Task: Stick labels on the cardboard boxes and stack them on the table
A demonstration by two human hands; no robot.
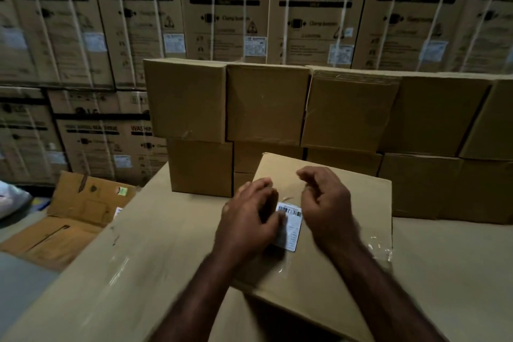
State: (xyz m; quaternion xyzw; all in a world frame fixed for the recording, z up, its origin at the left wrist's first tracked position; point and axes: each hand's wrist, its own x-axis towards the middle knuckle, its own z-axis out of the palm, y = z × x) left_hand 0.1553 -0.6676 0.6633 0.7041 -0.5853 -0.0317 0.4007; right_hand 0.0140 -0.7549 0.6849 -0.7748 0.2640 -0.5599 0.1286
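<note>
L fingers [278, 220] on label [292, 228] atop box [319, 280].

- Cardboard box [319, 280] lies on the table [133, 258], nearest the viewer; clear tape shows on its top and right edge.
- White label [292, 226] with barcode lies flat on the box top.
- Left hand [249, 216] rests on the label's left part; motion blur hides the exact finger contact.
- Right hand [324, 203] hovers just right of the label, fingers loosely curled, holding nothing.
- Stacked boxes [266, 103] stand behind in two tiers.
- Washing machine cartons [224, 8], strapped, form the back wall.
- Flattened cardboard [80, 208] lies on the floor, left.
</note>
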